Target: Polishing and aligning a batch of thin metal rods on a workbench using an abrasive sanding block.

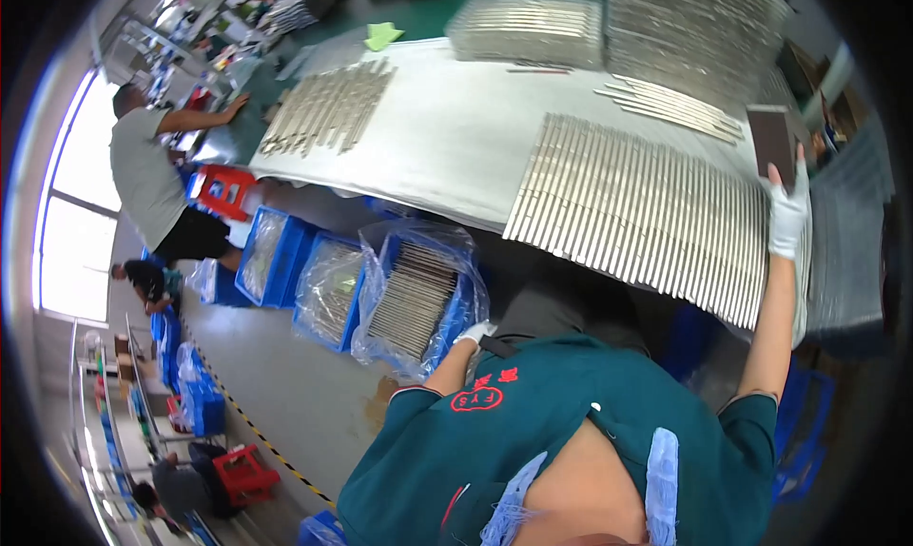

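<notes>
My right hand, in a white glove with bare fingertips, reaches to the right end of the table. Its fingers are stretched and apart, next to a dark brown flat piece. Beside that hand lies a wide row of slim silvery metal strips, set side by side along the table's near edge. My left hand, also in a white glove, is low by my lap, next to a blue crate lined with clear plastic and holding more metal strips. The fingers of my left hand are too small and partly hidden to read.
On the white-topped table lie loose strips at left and a few more strips behind the row. Wrapped stacks stand at the back. Several blue crates and a red stool are at left, near another person.
</notes>
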`<state>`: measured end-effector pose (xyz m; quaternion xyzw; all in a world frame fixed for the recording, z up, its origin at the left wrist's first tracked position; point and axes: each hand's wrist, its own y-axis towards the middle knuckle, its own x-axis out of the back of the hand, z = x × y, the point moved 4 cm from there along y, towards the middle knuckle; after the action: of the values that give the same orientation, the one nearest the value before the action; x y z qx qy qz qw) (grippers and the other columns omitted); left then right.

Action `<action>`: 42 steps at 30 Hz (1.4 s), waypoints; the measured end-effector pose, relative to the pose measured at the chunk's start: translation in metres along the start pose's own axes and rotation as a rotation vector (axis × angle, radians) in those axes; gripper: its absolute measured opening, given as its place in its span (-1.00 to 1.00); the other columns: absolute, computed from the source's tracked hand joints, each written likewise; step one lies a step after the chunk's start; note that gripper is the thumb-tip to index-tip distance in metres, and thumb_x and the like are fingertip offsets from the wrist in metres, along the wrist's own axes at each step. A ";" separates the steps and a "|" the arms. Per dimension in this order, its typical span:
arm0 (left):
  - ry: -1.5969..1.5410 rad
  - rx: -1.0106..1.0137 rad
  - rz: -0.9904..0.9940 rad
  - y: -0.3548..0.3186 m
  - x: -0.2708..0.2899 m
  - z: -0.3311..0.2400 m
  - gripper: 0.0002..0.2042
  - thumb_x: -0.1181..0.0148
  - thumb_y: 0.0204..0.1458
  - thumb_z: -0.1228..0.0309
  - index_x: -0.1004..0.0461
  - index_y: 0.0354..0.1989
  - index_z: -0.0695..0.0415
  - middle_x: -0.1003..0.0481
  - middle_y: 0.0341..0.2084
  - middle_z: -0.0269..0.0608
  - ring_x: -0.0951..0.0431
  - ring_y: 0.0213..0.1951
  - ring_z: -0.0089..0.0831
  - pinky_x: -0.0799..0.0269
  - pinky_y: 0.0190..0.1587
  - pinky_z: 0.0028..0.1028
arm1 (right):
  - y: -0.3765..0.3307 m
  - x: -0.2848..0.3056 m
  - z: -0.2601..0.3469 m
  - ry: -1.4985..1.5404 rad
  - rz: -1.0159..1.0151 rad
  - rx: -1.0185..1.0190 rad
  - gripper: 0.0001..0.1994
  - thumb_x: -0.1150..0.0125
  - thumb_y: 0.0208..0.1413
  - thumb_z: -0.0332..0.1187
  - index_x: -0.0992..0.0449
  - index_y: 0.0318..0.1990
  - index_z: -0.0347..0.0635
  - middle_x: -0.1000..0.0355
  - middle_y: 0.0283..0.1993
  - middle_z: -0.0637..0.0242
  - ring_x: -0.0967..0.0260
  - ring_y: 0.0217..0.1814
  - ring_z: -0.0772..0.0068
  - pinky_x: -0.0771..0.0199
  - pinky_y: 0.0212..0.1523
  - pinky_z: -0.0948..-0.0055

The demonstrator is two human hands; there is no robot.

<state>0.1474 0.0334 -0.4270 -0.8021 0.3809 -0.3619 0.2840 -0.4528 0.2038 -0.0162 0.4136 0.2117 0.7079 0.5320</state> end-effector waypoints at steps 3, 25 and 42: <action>0.359 -0.298 -0.192 -0.035 0.054 -0.112 -0.45 0.13 0.24 -0.02 -0.49 0.06 0.24 -0.47 0.04 0.17 -0.42 0.15 0.03 -0.30 0.21 -0.21 | -0.007 0.001 -0.006 0.046 0.027 -0.115 -0.38 -0.29 0.18 -0.36 -0.23 0.39 -0.04 -0.36 0.24 0.16 -0.35 0.19 0.39 -0.32 0.19 0.49; -1.281 -0.866 0.228 -0.121 0.142 -0.424 -0.49 0.02 0.29 0.12 -0.24 0.23 0.30 -0.31 0.18 0.09 -0.20 0.32 -0.08 -0.06 0.42 -0.11 | -0.015 -0.003 0.013 0.123 0.061 -0.121 -0.34 -0.36 0.13 -0.32 -0.24 0.38 0.08 -0.42 0.13 0.27 -0.40 0.07 0.55 -0.46 0.06 0.57; -0.766 -0.943 -0.020 -0.143 0.128 -0.430 -0.41 -0.01 0.29 0.25 0.00 0.39 0.27 -0.23 0.26 0.17 -0.21 0.33 -0.11 -0.06 0.41 -0.19 | 0.005 -0.073 0.053 0.728 0.712 -0.670 -0.21 -0.19 0.19 0.05 -0.04 0.43 -0.17 -0.23 0.35 0.23 -0.30 0.26 0.36 -0.34 0.20 0.34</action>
<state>-0.0802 -0.0700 -0.0278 -0.9182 0.3633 0.1573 0.0116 -0.4066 0.1269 -0.0085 0.0004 -0.0054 0.9663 0.2575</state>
